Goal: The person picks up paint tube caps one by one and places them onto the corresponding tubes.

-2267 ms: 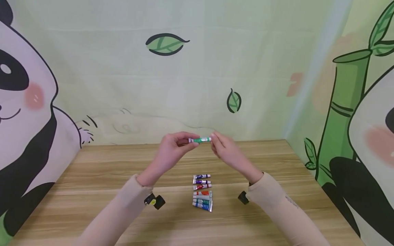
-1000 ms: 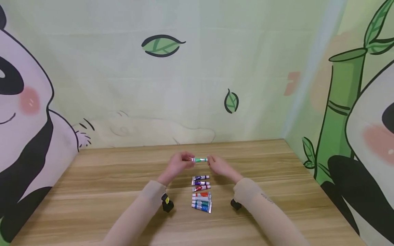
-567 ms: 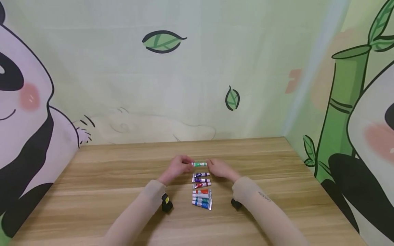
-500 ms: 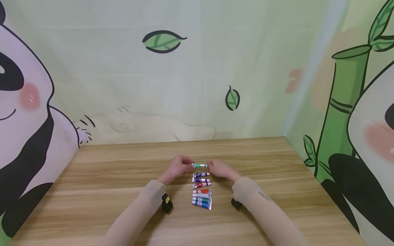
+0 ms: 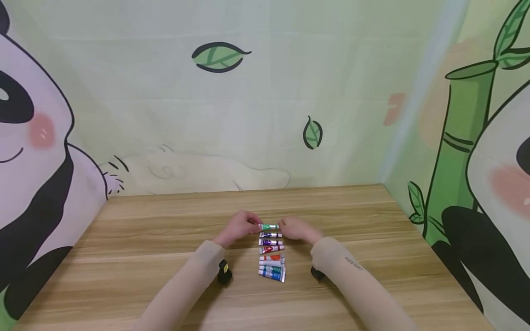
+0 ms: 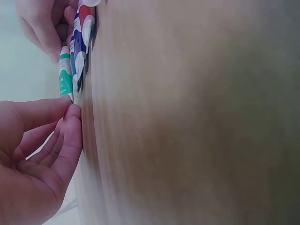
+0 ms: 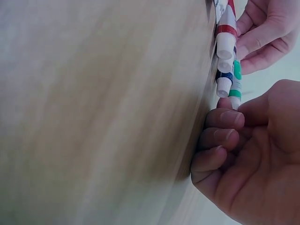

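Note:
A paint tube with a bright green label lies crosswise at the far end of a column of paint tubes. My left hand pinches its flat crimped end between thumb and forefinger, as the left wrist view shows. At the other end, my right hand pinches the white cap between thumb and forefinger, the other fingers curled. Just nearer are a dark blue tube, a purple tube and a red tube. In the right wrist view the green tube is partly hidden behind other caps.
Closer to me lie an orange-red tube, a dark green tube and a blue tube, their caps to the left. The wooden table meets a panda-printed backdrop at its far edge.
Both hands have come down and toward me with the bright green tube, from raised above the table to beside the dark blue tube. The other tubes have stayed in place.

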A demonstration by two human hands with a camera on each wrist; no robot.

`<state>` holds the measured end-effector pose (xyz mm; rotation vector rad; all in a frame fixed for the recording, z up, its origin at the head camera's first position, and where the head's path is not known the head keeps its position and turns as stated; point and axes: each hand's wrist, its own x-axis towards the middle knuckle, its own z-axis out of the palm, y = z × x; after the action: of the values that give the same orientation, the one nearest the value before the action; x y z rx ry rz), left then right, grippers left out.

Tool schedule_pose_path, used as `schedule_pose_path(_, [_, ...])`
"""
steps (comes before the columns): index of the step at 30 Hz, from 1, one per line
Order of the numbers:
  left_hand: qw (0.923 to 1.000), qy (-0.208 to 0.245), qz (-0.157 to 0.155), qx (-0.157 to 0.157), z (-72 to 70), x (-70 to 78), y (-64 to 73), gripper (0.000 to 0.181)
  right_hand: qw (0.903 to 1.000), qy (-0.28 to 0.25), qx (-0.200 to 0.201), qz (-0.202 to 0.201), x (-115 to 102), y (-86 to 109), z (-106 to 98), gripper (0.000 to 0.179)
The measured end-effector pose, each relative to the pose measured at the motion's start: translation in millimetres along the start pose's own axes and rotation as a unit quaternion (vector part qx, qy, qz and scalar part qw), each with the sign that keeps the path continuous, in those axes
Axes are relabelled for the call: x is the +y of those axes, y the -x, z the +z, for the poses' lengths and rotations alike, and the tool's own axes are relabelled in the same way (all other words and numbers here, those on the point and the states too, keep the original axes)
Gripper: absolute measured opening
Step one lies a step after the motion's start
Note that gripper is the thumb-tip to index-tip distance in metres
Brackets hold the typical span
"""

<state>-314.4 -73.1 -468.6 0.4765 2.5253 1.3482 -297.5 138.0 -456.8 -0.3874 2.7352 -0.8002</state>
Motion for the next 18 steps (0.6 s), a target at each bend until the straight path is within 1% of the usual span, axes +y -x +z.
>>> schedule_pose_path(7, [0.9998, -0.021, 0.002, -0.005, 0.5, -0.1, -3.1, 0.009, 0.9997, 0.025, -0.001, 0.004, 0.3, -2.7, 2.7, 0.041])
schedule_pose_path(12, [0.9995, -0.032, 0.001, -0.001, 2.0, 1.7, -1.5, 0.011, 0.9993, 0.035, -0.004, 0.005, 0.4, -3.0, 3.4, 0.04])
schedule_pose_path(18, [0.999, -0.044, -0.007, 0.005, 3.3, 5.5, -0.9, 0.01, 0.9984, 0.055, -0.007, 0.006, 0.5, -3.5, 3.4, 0.038])
